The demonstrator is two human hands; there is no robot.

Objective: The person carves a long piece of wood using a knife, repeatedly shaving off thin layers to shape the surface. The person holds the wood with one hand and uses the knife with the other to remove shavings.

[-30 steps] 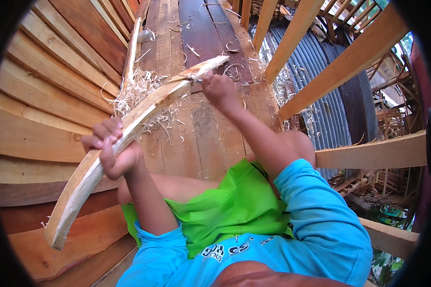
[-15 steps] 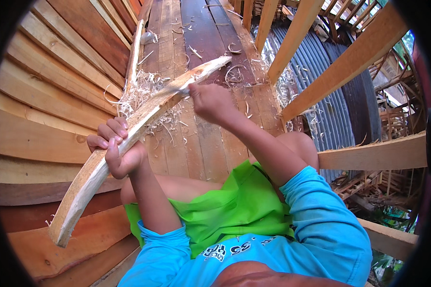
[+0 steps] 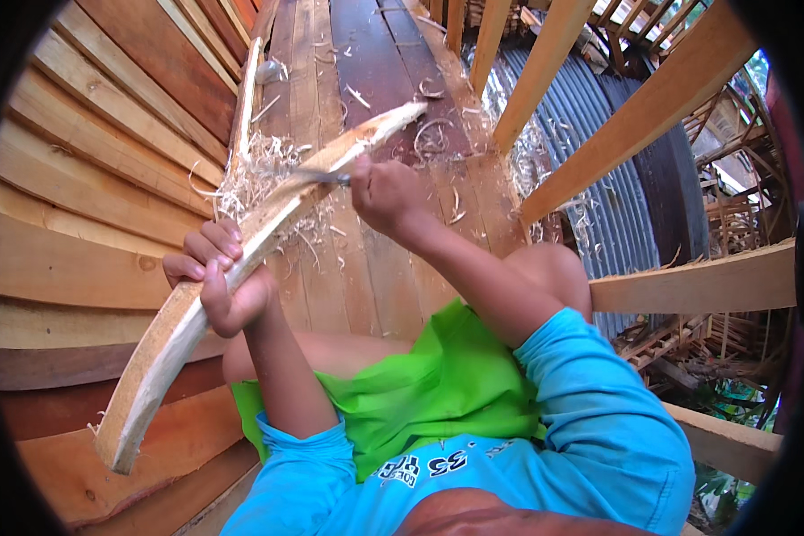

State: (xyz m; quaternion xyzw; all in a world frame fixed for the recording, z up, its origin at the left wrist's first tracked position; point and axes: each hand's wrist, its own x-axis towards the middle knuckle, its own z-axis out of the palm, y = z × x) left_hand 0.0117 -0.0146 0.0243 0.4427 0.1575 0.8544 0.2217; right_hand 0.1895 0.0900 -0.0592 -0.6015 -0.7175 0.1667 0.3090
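A long, slightly bent strip of pale wood (image 3: 188, 314) slants from the lower left up to the floor boards ahead. My left hand (image 3: 221, 279) is wrapped round its middle, fingers over the far side and thumb on the near side. In my closed right hand (image 3: 387, 193) is a knife (image 3: 317, 176); its thin blade points left and lies across the upper part of the strip. The fist hides the handle. Curled wood shavings (image 3: 263, 170) lie heaped beyond and under the strip.
A plank wall (image 3: 80, 205) rises on the left. Another narrow stick (image 3: 247, 103) leans along it. Wooden railing posts (image 3: 545, 71) stand on the right, with corrugated metal sheets (image 3: 567, 134) behind them. More shavings lie scattered on the plank floor (image 3: 384, 277).
The knife blade, blurred before, now shows lying across the strip. My right hand has shifted slightly, and the strip's near end has dipped a little. My left hand keeps its grip.
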